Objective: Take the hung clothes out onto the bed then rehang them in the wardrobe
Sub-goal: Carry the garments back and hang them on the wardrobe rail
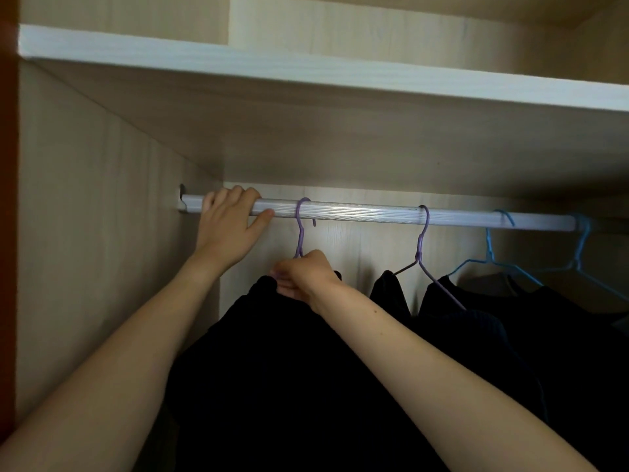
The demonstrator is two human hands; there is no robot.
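A ribbed silver rail point(357, 212) runs across the wardrobe. My left hand point(228, 226) grips the rail near its left end. A purple hanger point(300, 229) hooks over the rail just right of that hand, and a black garment point(272, 362) hangs from it. My right hand point(303, 275) is closed around the neck of this hanger at the garment's collar. Further right hangs a second purple hanger point(422, 243) with another black garment point(476, 335), then two blue hangers point(490, 253) with dark clothes.
A white-edged shelf point(306, 73) sits above the rail. The wardrobe's left side panel point(85, 233) stands close to my left arm. The back panel point(357, 247) shows between the hangers. A dark red door edge point(6, 233) borders the far left.
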